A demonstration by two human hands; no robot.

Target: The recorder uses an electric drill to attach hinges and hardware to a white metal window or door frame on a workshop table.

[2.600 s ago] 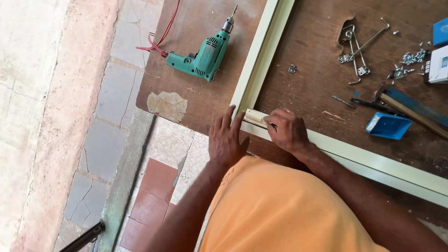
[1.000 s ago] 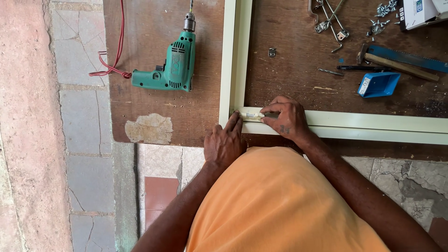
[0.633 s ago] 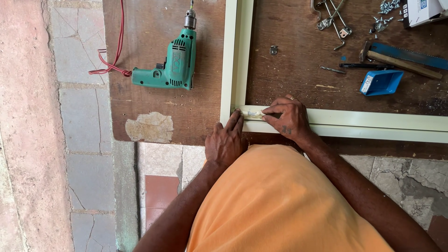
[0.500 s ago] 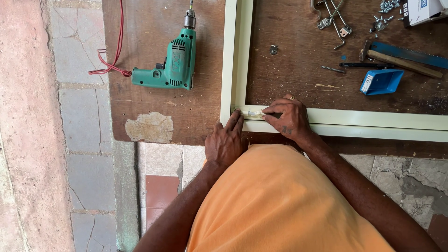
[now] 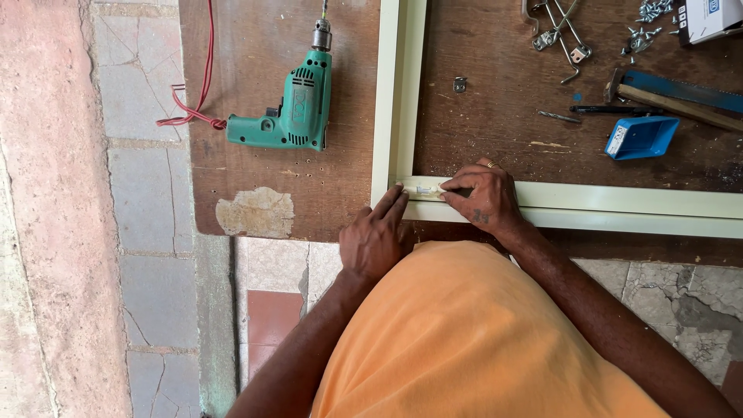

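Where the scene is read from left to right, the following items are recorded.

Floor: stone paving is seen at the left, beside the workbench of worn brown board.
Cable: a red cable is laid across the bench top and is joined to the drill handle.
Drill: a green electric drill is laid flat on the bench, bit pointed away from the person, just left of the frame.
Frame: a cream metal frame is laid on the bench; its near left corner is positioned between the two hands.
Left hand: the fingers are extended flat against the outer corner of the frame; nothing is gripped.
Right hand: the fingertips are pinched on a small pale corner piece seated in the frame channel.
Hardware: loose screws, a blue plastic tray and a hammer are placed at the far right, well apart from the hands.
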